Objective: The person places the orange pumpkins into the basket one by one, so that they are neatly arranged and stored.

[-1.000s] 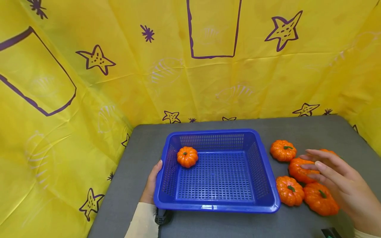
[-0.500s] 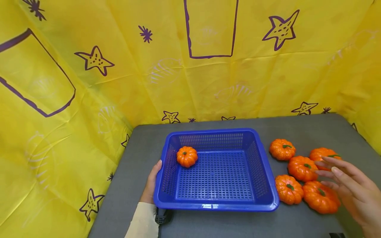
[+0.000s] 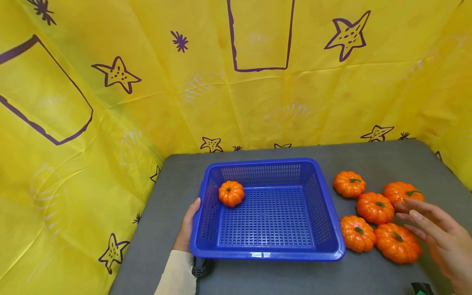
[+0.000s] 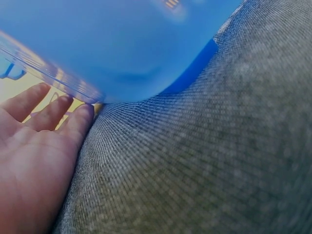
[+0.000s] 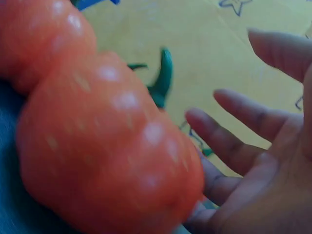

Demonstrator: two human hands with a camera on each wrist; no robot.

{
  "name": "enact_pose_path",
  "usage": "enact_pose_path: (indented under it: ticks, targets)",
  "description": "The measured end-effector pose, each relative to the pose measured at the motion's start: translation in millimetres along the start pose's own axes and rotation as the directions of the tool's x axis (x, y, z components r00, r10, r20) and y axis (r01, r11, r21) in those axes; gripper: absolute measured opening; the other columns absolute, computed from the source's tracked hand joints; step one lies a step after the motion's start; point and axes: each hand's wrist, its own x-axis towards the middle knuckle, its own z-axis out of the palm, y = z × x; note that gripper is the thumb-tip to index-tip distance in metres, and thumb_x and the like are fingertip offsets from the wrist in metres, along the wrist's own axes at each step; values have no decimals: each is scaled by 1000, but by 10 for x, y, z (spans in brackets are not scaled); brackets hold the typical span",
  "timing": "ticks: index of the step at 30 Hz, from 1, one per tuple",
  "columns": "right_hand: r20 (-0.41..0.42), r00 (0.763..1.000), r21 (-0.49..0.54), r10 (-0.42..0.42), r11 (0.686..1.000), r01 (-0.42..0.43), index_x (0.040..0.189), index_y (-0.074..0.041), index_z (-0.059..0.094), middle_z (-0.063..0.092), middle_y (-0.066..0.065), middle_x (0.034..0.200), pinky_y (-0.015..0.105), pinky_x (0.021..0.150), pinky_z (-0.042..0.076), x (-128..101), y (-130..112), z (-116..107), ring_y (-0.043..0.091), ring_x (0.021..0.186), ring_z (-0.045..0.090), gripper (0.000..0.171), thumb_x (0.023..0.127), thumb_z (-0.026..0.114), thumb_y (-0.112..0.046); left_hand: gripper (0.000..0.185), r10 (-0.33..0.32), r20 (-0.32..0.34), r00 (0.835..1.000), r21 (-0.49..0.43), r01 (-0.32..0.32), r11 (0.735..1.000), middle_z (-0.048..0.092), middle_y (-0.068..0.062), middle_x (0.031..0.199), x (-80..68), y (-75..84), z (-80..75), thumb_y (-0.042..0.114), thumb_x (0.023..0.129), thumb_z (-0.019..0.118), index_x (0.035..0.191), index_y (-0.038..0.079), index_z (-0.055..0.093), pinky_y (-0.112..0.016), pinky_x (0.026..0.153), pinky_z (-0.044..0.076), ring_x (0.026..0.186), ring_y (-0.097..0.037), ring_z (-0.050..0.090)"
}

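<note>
One pumpkin [image 3: 231,193] is counted in the far left corner of the blue basket [image 3: 268,256], five pumpkins [image 3: 375,207] remain on the tabletop [image 3: 372,157] right of it; left hand [image 3: 186,228] pressed flat against its side, right hand [image 3: 440,237] spread, empty, beside the five.

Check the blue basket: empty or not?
Not empty. One small orange pumpkin sits in the far left corner of the blue basket; the rest of its mesh floor is bare. Five more pumpkins lie outside on the table.

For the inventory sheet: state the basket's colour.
The basket is blue plastic mesh, clearest in the head view.
</note>
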Motion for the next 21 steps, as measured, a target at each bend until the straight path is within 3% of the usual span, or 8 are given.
enact_pose_path:
  ticks: [6, 10, 12, 17, 21]
  targets:
    - [29, 997, -145, 70, 987, -65, 147, -8, 66, 73, -8, 132, 15, 84, 51, -48, 43, -90, 4, 113, 67, 46, 112, 43, 12, 79, -5, -2, 1000, -9, 5, 1000, 58, -21, 151, -3, 3, 11, 63, 108, 44, 169, 15, 35, -51, 99, 55, 121, -33, 66]
    - [7, 983, -287, 183, 942, -173, 144, -15, 68, 70, -19, 130, 11, 82, 47, -65, 48, -114, -3, 113, 63, 41, 112, 51, 5, 80, -3, 10, 1000, 1, 3, 1000, 59, -20, 151, 0, 10, 2, 64, 109, 43, 170, 14, 33, -51, 99, 55, 122, -33, 66]
    - [-16, 975, -380, 222, 901, -212, 144, -16, 68, 68, -24, 129, 10, 82, 45, -66, 36, -122, -7, 113, 59, 38, 113, 54, 0, 81, -4, 14, 1000, 6, 4, 1000, 58, -20, 151, 5, 9, -8, 65, 109, 43, 171, 14, 31, -52, 100, 55, 123, -33, 65]
    - [-75, 945, -598, 320, 744, -299, 144, -22, 67, 61, -35, 122, 13, 76, 43, -54, -5, -122, -14, 108, 51, 30, 114, 60, -19, 80, -15, -8, 1000, 1, 15, 1000, 57, -20, 153, 18, -2, -20, 66, 107, 46, 170, 17, 34, -53, 101, 54, 125, -35, 64]
    - [-42, 933, -665, 357, 687, -293, 142, -16, 66, 61, -34, 119, 15, 75, 48, -58, -20, -144, -13, 104, 54, 29, 114, 62, -22, 79, -17, -22, 1000, 0, 17, 1000, 56, -21, 154, 21, -11, -20, 66, 107, 48, 169, 19, 36, -54, 101, 54, 125, -36, 63]
